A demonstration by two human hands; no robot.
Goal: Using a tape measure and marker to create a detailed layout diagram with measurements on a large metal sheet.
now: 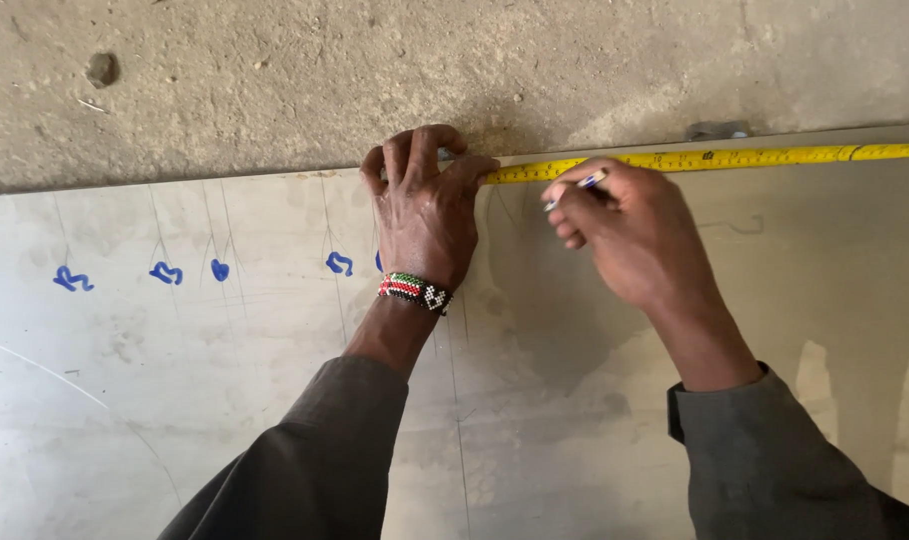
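Head view: left hand spread flat at upper centre, fingertips pinning the yellow tape measure to the far edge of the grey metal sheet. Right hand just beside it, pinched around a blue-tipped pen with its point touching the tape. Blue marks strung along the left half. Likely trouble: tape creeping under light finger pressure, shifting the reading; pen sliding on slick metal; a mark landing off line through slanted sighting; a smudge from the wrist.
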